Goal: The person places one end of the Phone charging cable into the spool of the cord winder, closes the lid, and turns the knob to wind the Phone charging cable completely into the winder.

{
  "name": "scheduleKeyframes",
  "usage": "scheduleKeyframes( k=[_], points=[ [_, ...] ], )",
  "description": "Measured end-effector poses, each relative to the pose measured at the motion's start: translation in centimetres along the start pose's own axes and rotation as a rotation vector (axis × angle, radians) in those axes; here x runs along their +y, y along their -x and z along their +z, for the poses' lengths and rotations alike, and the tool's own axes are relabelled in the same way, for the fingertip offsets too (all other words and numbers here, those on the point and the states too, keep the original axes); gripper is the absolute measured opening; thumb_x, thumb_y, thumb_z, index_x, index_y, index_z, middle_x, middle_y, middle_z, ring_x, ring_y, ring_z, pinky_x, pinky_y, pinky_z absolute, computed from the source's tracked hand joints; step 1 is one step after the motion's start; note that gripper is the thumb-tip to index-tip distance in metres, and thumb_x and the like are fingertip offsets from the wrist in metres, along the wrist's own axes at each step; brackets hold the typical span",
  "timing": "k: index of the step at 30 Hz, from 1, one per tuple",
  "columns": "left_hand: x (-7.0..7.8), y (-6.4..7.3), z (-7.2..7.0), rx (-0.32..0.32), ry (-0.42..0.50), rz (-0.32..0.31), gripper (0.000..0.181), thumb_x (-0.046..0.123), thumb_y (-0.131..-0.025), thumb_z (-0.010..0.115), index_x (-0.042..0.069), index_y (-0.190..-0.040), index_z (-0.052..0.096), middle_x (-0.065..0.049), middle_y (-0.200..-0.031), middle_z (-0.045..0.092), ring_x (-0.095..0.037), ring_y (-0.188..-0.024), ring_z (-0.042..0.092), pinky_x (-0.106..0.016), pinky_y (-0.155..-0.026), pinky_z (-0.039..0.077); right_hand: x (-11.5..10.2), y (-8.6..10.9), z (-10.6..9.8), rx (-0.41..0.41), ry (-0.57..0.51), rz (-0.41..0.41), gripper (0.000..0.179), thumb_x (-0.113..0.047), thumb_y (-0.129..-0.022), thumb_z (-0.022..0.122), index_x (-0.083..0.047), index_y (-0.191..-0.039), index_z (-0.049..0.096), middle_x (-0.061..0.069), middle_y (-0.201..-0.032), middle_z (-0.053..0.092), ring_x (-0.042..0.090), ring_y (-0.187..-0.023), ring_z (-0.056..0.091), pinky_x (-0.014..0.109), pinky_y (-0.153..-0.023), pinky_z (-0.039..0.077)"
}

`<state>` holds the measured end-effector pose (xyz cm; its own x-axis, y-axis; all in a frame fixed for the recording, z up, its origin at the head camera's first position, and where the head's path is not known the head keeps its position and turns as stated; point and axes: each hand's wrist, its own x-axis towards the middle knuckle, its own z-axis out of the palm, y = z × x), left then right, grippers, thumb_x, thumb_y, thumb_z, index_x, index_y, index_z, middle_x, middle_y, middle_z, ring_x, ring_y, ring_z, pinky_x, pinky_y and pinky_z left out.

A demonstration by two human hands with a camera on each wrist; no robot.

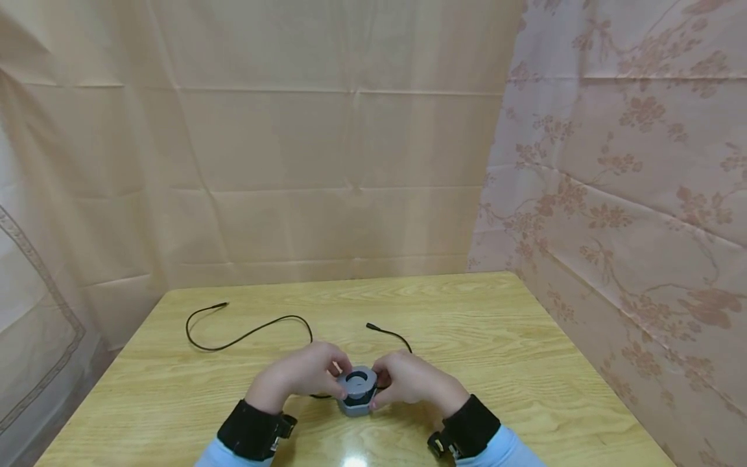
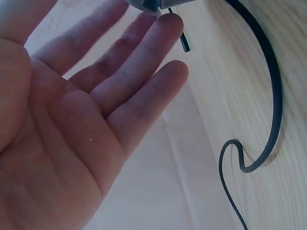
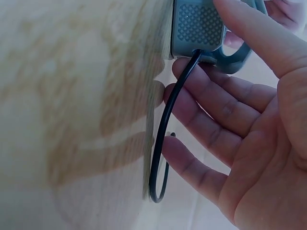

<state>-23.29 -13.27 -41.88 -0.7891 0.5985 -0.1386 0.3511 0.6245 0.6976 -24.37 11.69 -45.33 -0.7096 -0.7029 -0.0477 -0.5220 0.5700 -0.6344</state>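
Grey gadget [image 1: 358, 393] with a round top sits on the wood table [image 1: 496, 324], toward 6 o'clock. At its 9 o'clock the left hand [image 1: 310, 370] pinches it, and at its 3 o'clock the right hand [image 1: 412, 379] grips it too. Black cord [image 1: 249, 334] runs out on 2 sides, with 1 tip up at 10 o'clock and 1 at 12 o'clock

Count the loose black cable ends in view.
2. One loose end lies toward the back left of the table; the other loose end lies beyond the gray device and the right hand. Others may be hidden.
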Motion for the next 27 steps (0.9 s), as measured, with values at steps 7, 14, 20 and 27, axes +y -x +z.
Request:
scheduleKeyframes(
  k=[7, 14, 20, 27],
  points=[
    [0.21, -0.2, 0.44, -0.004, -0.094, -0.059, 0.06, 0.025, -0.075, 0.092, 0.001, -0.125, 0.068, -0.004, -0.112, 0.068, -0.022, -0.098, 0.065, -0.041, -0.081, 0.055, -0.01, 0.02, 0.01, -0.007, 0.015, 0.003, 0.026, -0.029, -0.08, 0.089, -0.019, -0.098, 0.072, -0.013, -0.082, 0.064, 0.002, -0.072, 0.055, 0.022, -0.068, 0.049],
    [0.27, -0.34, 0.8, -0.011, -0.158, -0.034, 0.044, 0.024, -0.073, 0.093, 0.007, -0.109, 0.072, 0.004, -0.087, 0.064, -0.01, -0.076, 0.057, -0.031, -0.069, 0.05, -0.3, 0.07, -0.14, -0.008, 0.02, 0.021, 0.028, -0.03, -0.08, 0.089, -0.018, -0.101, 0.074, -0.014, -0.085, 0.065, 0.001, -0.075, 0.057, 0.023, -0.071, 0.049],
    [0.3, -0.33, 0.91, -0.012, -0.163, -0.045, 0.042, 0.025, -0.073, 0.093, 0.009, -0.106, 0.072, 0.005, -0.084, 0.062, -0.01, -0.073, 0.055, -0.031, -0.068, 0.048, -0.6, 0.08, -0.18, -0.009, 0.034, 0.022, 0.028, -0.03, -0.08, 0.089, -0.017, -0.101, 0.074, -0.013, -0.085, 0.065, 0.001, -0.075, 0.057, 0.022, -0.071, 0.049],
    [0.15, -0.13, 0.74, -0.018, -0.161, -0.079, 0.062, 0.029, -0.072, 0.094, 0.003, -0.122, 0.069, 0.003, -0.096, 0.066, -0.014, -0.085, 0.061, -0.038, -0.078, 0.053, -0.93, 0.36, -0.44, -0.014, 0.016, 0.061, 0.045, -0.031, -0.079, 0.09, -0.01, -0.115, 0.072, -0.011, -0.095, 0.068, 0.003, -0.086, 0.063, 0.025, -0.079, 0.052]
  ],
)
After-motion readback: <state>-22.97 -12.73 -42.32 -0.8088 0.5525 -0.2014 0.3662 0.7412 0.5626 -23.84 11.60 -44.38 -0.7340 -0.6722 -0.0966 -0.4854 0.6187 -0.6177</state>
